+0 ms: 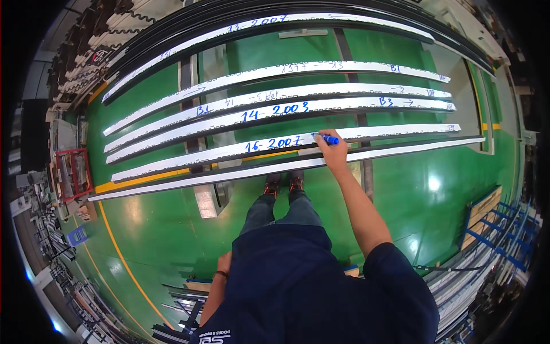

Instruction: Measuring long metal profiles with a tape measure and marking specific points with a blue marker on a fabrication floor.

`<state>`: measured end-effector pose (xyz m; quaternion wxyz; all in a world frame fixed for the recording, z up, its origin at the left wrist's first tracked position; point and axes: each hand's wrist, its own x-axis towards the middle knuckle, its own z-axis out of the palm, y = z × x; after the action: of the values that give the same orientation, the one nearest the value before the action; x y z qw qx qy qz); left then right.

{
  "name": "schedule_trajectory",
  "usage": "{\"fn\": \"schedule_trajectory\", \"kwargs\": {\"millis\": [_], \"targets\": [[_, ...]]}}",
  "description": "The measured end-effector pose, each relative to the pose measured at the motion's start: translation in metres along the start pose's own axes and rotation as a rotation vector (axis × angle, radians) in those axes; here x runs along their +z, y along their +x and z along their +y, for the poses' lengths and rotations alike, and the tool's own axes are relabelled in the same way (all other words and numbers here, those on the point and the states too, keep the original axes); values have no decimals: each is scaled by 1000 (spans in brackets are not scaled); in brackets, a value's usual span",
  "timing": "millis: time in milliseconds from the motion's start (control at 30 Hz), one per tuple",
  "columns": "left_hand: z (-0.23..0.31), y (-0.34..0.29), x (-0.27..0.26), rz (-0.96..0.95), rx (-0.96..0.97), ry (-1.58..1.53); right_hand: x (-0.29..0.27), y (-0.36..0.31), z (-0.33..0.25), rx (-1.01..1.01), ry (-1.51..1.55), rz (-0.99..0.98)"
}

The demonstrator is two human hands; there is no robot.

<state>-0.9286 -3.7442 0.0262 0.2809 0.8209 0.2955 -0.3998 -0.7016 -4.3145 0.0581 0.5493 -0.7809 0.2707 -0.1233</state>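
The right hand (332, 150) is reaching forward, its fingers clamped on a blue marker (327, 138); the marker tip is touching a long white-filmed profile strip (366, 133) lying among parallel strips above the green floor (429, 200). The left hand (223, 265) is hanging at the hip; whether its fingers are apart or together cannot be told.

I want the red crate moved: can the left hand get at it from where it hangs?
Probably not. The left hand hangs at the hip, and the red crate sits far off on the green floor, though nothing lies between.

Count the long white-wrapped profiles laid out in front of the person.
7, stacked far to near: top, second, third, fourth, fifth, under the right hand with marker, sixth, nearest.
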Motion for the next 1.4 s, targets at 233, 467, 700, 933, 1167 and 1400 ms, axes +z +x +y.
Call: {"fn": "schedule_trajectory", "kwargs": {"millis": [233, 467, 700, 933, 1167, 1400], "targets": [[24, -14, 12, -66, -23, -40, -2, 4, 1, -80, -18, -47], [34, -8, 13, -63, -14, 10, -10, 2, 14, -90, -62, -47], [22, -3, 14, -81, 13, -30, -13, 8, 3, -66, -9, -49], [15, 0, 19, -51, -3, 9, -15, 10, 9, -60, -40, -91], [-18, 24, 21, -31, 24, 139, -20, 14, 12, -33, -70, -99], [20, -4, 19, -13, -2, 64, -15, 13, 14, -91, -17, -12]]}}
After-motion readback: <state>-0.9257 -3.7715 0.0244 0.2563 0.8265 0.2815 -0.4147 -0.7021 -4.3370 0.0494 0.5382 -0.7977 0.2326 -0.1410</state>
